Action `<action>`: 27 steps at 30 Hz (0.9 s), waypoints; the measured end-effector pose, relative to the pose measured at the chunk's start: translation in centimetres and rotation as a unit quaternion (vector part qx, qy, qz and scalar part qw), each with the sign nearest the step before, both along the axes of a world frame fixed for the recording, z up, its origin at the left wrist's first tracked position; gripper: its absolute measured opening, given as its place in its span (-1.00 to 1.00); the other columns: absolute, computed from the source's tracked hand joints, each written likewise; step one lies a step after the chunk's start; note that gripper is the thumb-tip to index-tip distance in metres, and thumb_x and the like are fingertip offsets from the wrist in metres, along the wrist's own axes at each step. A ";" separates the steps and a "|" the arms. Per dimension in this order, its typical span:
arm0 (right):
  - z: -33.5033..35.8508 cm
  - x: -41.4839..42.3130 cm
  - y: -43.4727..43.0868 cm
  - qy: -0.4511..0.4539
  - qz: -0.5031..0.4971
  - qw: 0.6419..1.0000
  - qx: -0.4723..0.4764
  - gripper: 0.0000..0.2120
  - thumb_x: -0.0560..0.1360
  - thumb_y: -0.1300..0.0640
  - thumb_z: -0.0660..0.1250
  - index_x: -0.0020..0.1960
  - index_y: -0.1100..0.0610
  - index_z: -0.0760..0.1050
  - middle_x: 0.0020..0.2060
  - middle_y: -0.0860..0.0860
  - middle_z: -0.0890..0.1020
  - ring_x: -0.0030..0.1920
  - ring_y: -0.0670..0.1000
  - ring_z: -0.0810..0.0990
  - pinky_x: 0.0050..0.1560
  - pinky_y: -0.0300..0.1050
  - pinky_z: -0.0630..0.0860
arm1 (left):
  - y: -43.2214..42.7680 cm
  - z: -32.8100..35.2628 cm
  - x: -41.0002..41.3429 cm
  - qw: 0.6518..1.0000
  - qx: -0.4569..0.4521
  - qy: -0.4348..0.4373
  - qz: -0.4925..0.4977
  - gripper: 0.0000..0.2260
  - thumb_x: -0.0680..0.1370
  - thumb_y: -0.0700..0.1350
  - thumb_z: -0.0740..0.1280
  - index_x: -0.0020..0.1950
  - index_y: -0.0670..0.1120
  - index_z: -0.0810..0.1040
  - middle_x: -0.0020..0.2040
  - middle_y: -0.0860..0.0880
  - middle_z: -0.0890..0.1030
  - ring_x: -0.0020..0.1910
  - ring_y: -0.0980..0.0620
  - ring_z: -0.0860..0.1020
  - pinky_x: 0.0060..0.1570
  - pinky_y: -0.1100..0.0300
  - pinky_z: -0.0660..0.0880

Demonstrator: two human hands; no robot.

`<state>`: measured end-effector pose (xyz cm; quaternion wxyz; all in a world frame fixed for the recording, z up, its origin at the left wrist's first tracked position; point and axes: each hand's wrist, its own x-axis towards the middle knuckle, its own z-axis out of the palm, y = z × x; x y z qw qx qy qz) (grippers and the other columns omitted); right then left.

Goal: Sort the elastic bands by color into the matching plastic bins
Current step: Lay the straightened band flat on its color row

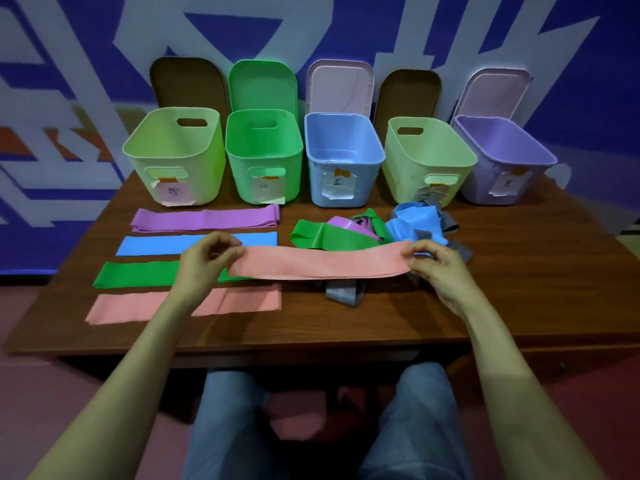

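A pink elastic band (318,263) is stretched flat above the table. My left hand (204,261) pinches its left end and my right hand (436,263) pinches its right end. On the left of the table lie flat rows of bands: purple (204,219), blue (156,244), green (138,273) and pink (138,308). A tangled pile sits behind the held band, with green (329,235), purple (349,225), blue (412,220) and grey (343,294) bands. Along the back stand several open bins: light green (138,147), green (298,147), blue (379,157), pale yellow-green (471,161) and purple (550,159).
The bins' lids (263,83) lean against the blue-and-white wall behind. Paper labels are taped on the bin fronts. The brown table's (519,271) front edge is near my knees, and its right part holds nothing.
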<state>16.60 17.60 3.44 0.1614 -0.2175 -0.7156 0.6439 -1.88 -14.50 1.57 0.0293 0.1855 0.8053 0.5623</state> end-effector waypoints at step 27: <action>-5.6 -9.9 -19.1 -0.160 0.097 0.946 0.265 -0.83 0.46 0.25 0.34 -0.03 0.02 0.45 -0.14 -0.01 0.50 -0.22 -0.10 0.48 -0.28 -0.29 0.37 | -18.6 -2.8 -5.5 0.955 -0.236 -0.020 0.176 -0.79 0.41 -0.30 0.45 0.01 -0.22 0.55 -0.18 -0.07 0.56 -0.15 -0.02 0.50 -0.13 0.23 0.32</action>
